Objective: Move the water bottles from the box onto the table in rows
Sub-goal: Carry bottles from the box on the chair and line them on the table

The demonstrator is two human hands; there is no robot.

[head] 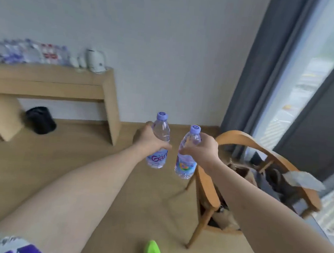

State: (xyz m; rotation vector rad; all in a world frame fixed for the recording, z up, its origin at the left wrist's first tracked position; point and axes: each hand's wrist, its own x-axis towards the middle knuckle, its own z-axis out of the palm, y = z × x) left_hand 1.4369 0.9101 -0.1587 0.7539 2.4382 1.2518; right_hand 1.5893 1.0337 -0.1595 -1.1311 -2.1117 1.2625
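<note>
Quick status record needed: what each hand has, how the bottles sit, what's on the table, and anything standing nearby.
left hand: grips the left bottle round its middle, upright, purple cap on
right hand: grips the right bottle, top tilted to the right, purple cap on
bottles: both in the air, apart from each other
table: wooden, against the wall; blurred bottles and a white kettle on top
nearby: wooden chair at right, black bin under the table
box: not in view

Both your arms stretched forward, bare forearms converging. Your left hand (149, 140) curled round bottle (159, 143) mid-body; your right hand (204, 149) wrapped round second bottle (186, 164), just beside first.
</note>
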